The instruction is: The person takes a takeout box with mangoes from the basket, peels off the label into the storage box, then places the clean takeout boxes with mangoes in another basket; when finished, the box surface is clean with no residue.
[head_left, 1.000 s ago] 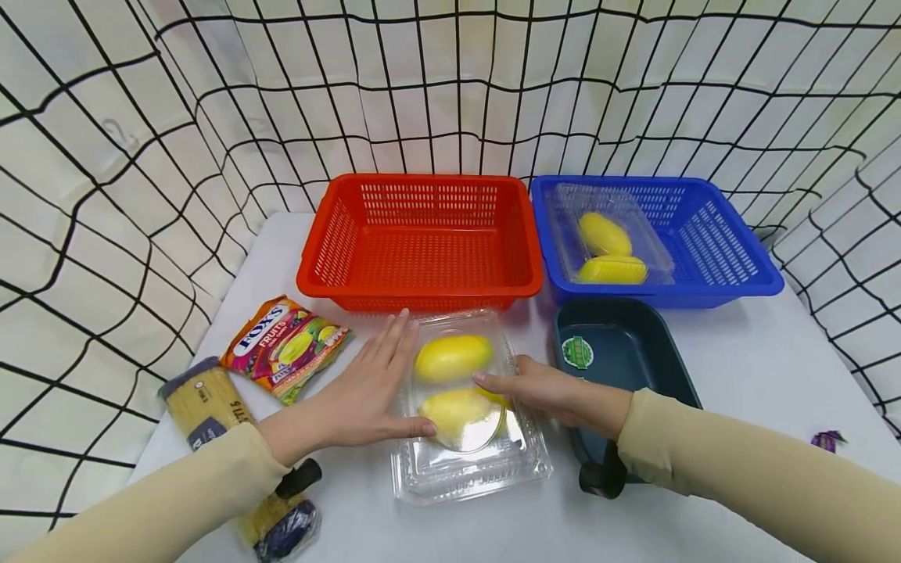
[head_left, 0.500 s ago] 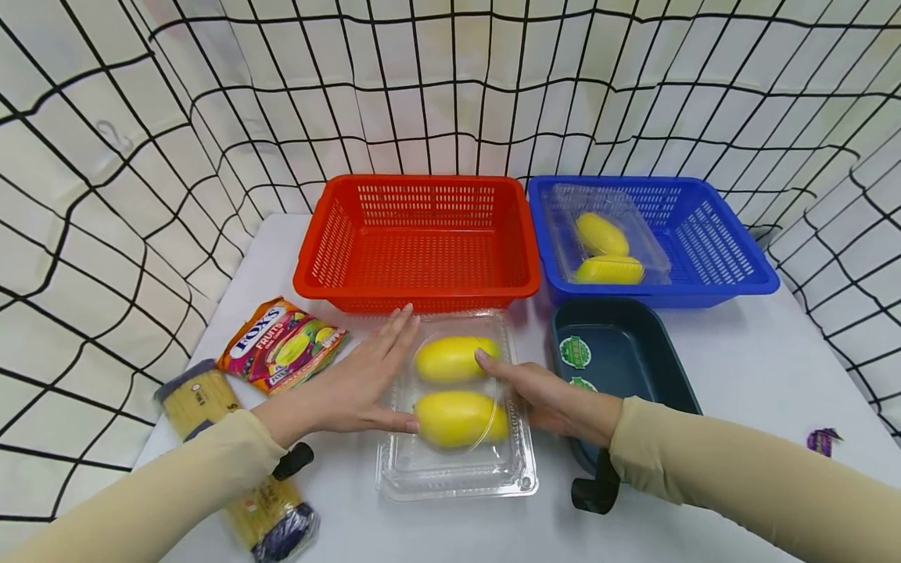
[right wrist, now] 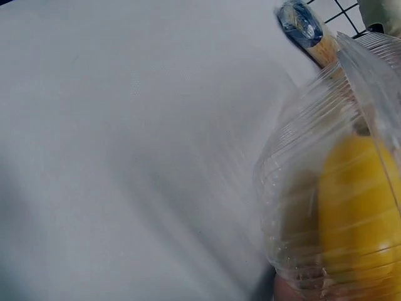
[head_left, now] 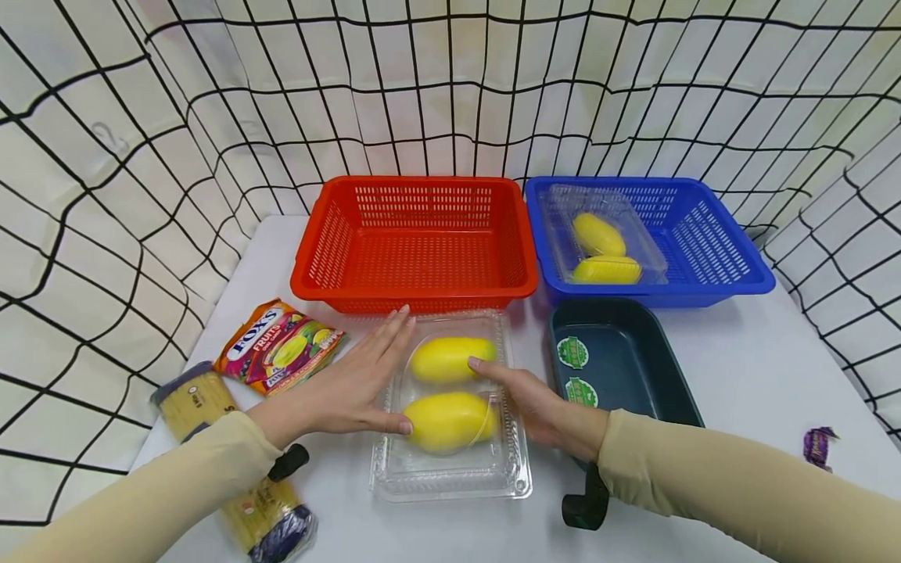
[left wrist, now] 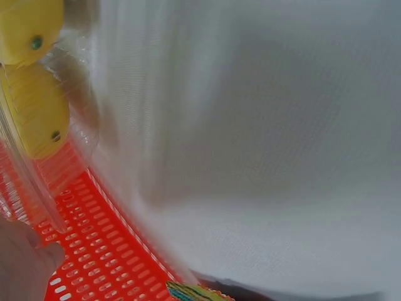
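Observation:
A clear plastic clamshell box [head_left: 450,485] lies in the middle of the head view, holding two yellow mango-like fruits [head_left: 450,422]. My right hand [head_left: 538,403] grips the box's right side, thumb over the lid; its other fingers are mostly hidden. Along the left side rests my left hand [head_left: 352,391], fingers straight and thumb spread toward the lower fruit. The left wrist view catches part of the left hand [left wrist: 25,260] by the box's edge. In the right wrist view the ribbed box wall [right wrist: 282,188] and a fruit [right wrist: 357,213] show at close range.
Behind the box stands a red basket [head_left: 415,301]. A blue basket [head_left: 711,293] beside it holds another fruit box [head_left: 644,242]. A dark green pan [head_left: 633,367] sits right, a purple wrapped candy [head_left: 816,446] beyond. A Fox's candy bag [head_left: 281,348] and pasta pack [head_left: 197,399] lie left.
The box has shifted slightly left and straightened, and the glare on its lid has gone. My right thumb has moved up toward the upper fruit. Both hands have stayed at the box.

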`<state>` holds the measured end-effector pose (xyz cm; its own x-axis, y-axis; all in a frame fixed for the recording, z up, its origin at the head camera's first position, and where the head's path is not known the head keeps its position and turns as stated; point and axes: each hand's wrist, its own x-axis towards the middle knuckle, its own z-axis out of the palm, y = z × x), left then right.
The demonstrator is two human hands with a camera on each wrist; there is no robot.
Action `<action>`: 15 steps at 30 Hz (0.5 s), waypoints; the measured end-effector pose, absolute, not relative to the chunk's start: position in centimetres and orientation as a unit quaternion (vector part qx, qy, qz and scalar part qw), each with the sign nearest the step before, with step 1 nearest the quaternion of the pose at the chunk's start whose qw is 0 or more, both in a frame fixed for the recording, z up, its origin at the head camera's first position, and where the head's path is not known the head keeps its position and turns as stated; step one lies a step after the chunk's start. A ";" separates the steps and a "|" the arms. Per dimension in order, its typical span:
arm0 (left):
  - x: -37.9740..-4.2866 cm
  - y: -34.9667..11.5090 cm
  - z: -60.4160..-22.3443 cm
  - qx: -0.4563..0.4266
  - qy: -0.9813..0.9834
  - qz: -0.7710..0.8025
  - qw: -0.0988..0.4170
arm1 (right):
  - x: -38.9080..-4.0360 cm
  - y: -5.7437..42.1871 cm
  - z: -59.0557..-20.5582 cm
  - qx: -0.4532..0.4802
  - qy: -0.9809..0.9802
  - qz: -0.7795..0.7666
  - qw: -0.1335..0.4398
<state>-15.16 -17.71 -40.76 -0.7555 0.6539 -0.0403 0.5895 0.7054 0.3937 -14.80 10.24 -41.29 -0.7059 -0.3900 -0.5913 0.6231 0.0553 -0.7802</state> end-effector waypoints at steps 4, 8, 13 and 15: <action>-15.3 -17.8 -40.9 0.340 0.919 0.181 0.089 | -14.7 10.1 -41.4 0.098 0.615 -0.687 0.374; -15.4 -17.8 -40.9 0.339 0.918 0.183 0.090 | -14.6 10.1 -41.3 0.103 0.612 -0.690 0.372; -15.5 -18.0 -40.6 0.333 0.923 0.175 0.075 | -14.2 10.3 -40.8 0.116 0.623 -0.684 0.361; -15.6 -18.1 -40.2 0.334 0.925 0.171 0.055 | -14.1 10.5 -40.4 0.116 0.630 -0.680 0.356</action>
